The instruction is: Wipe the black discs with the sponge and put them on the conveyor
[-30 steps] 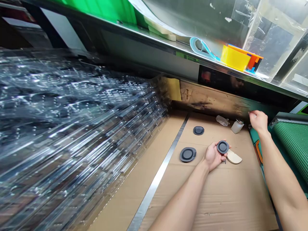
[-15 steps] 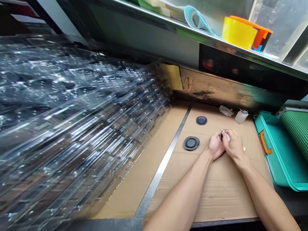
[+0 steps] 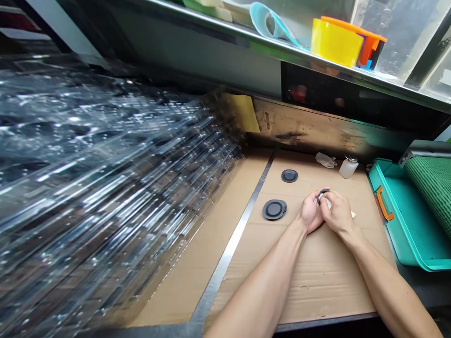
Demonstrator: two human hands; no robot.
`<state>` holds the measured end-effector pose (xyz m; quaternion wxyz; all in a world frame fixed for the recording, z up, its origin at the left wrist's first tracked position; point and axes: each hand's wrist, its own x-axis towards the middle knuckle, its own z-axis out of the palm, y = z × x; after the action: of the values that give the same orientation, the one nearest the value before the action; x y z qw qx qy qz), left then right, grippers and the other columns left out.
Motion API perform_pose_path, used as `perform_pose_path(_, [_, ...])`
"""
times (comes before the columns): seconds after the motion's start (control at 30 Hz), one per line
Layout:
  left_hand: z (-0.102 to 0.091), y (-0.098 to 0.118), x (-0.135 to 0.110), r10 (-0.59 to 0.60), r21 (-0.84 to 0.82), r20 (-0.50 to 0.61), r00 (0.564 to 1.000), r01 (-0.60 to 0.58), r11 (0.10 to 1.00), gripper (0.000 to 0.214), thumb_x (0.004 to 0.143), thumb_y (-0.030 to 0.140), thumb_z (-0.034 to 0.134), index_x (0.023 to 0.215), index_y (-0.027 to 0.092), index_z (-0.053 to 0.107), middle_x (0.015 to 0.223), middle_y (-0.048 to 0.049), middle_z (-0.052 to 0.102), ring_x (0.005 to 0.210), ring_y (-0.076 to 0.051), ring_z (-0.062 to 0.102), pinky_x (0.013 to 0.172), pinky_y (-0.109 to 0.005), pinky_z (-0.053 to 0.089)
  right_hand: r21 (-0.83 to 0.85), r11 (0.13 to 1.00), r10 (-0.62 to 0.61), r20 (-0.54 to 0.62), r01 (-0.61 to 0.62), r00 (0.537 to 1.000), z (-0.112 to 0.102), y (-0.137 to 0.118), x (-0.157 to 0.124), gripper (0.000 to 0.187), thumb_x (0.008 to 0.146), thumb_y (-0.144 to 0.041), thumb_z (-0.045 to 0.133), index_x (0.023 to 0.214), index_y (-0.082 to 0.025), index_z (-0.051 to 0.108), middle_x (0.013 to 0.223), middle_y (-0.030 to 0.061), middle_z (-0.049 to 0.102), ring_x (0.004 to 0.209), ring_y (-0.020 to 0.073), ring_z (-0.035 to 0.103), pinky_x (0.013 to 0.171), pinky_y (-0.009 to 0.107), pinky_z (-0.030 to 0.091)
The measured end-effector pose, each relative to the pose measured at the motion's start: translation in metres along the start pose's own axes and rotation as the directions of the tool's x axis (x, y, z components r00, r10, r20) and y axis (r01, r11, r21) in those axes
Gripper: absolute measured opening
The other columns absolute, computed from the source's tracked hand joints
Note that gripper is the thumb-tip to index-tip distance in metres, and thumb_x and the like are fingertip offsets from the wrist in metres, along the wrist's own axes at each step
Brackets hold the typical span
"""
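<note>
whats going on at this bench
A person holds a small dark round part in the left hand, while the right hand seems to pinch a pale scrap against it. Two similar dark discs lie on the cardboard beside them. Clear plastic trays are stacked at left.

Matt dark plastic disc [image 3: 274,209] on rough brown cardboard [image 3: 317,277]; glossy clear plastic trays [image 3: 105,188] beside

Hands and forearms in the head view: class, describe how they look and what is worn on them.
The left hand and right hand are bare: no gloves, rings or watch visible. The left forearm and right forearm are bare too, with no sleeve in view.
</note>
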<state>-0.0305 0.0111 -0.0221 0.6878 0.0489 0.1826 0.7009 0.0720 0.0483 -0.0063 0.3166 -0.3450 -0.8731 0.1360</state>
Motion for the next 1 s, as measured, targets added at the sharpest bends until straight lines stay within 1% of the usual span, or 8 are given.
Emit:
perform_pose_path(0.13, [0.000,-0.002,-0.001,-0.011,0.035,0.014,1.000,0.011,0.999,0.026,0.093,0.020,0.045,0.093,0.015,0.071,0.080,-0.0055,0.070,0.073,-0.018,0.066,0.076,-0.028,0.052,0.000,1.000,0.025,-0.015,-0.025,1.000,-0.001,0.000,-0.001,0.019,0.092,-0.025,0.050,0.088,-0.021,0.069,0.090,0.0068,0.068,0.081,0.0206,0.063,0.075,0.030,0.047])
perform_pose_path(0.37, [0.000,-0.005,0.000,0.023,0.069,0.033,0.999,-0.025,0.997,0.024,0.093,0.020,0.046,0.097,0.016,0.069,0.082,-0.0054,0.070,0.076,-0.018,0.066,0.075,-0.028,0.052,0.011,0.999,0.050,-0.038,-0.049,0.998,0.002,0.001,-0.003,0.019,0.090,-0.025,0.052,0.086,-0.021,0.069,0.088,0.0061,0.068,0.080,0.0201,0.062,0.075,0.029,0.046])
perform_pose_path(0.47, [-0.001,-0.006,0.001,0.002,0.077,0.065,0.998,-0.007,0.997,0.023,0.094,0.022,0.045,0.095,0.016,0.068,0.078,-0.0047,0.067,0.065,-0.016,0.061,0.065,-0.027,0.050,0.011,0.998,0.066,-0.046,-0.065,0.997,0.002,0.002,0.001,0.020,0.090,-0.026,0.052,0.089,-0.021,0.071,0.090,0.0065,0.069,0.081,0.0202,0.063,0.075,0.030,0.047])
perform_pose_path(0.57, [-0.003,-0.003,0.001,-0.098,0.090,0.134,0.986,0.087,0.992,0.025,0.097,0.026,0.042,0.094,0.016,0.065,0.073,-0.0047,0.064,0.055,-0.015,0.054,0.050,-0.026,0.042,0.038,0.992,0.127,-0.141,-0.122,0.982,-0.007,0.006,0.010,0.023,0.092,-0.029,0.051,0.090,-0.021,0.072,0.091,0.0074,0.071,0.085,0.0212,0.065,0.079,0.031,0.047])
perform_pose_path(0.63, [-0.004,0.000,-0.001,-0.157,0.097,0.150,0.976,0.144,0.985,0.028,0.099,0.030,0.040,0.100,0.016,0.064,0.078,-0.0079,0.066,0.056,-0.017,0.055,0.047,-0.025,0.039,0.073,0.986,0.161,-0.236,-0.147,0.958,-0.021,0.012,0.015,0.025,0.094,-0.033,0.051,0.090,-0.021,0.073,0.092,0.0076,0.073,0.087,0.0215,0.065,0.081,0.031,0.047])
perform_pose_path(0.77, [-0.004,0.007,-0.004,-0.224,0.070,0.099,0.970,0.218,0.974,0.034,0.101,0.037,0.036,0.106,0.014,0.061,0.098,-0.0196,0.070,0.059,-0.016,0.054,0.047,-0.024,0.037,0.110,0.972,0.236,-0.366,-0.209,0.900,-0.044,0.036,0.013,0.028,0.093,-0.039,0.054,0.087,-0.020,0.074,0.089,0.0067,0.074,0.084,0.0218,0.065,0.078,0.032,0.046])
perform_pose_path(0.87, [-0.005,0.010,-0.003,-0.221,0.038,0.082,0.972,0.218,0.975,0.034,0.100,0.038,0.038,0.105,0.013,0.061,0.101,-0.0222,0.070,0.058,-0.016,0.052,0.046,-0.024,0.036,0.113,0.955,0.297,-0.368,-0.275,0.881,-0.046,0.054,0.001,0.032,0.093,-0.043,0.055,0.083,-0.019,0.073,0.083,0.0068,0.074,0.078,0.0222,0.064,0.074,0.032,0.045])
perform_pose_path(1.0, [-0.006,0.010,-0.001,-0.215,0.025,0.084,0.973,0.214,0.977,0.035,0.099,0.037,0.038,0.106,0.014,0.063,0.103,-0.0224,0.070,0.058,-0.017,0.052,0.047,-0.025,0.036,0.114,0.949,0.314,-0.332,-0.293,0.889,-0.040,0.065,-0.012,0.031,0.091,-0.045,0.057,0.085,-0.019,0.074,0.087,0.0079,0.075,0.083,0.0235,0.065,0.076,0.033,0.045])
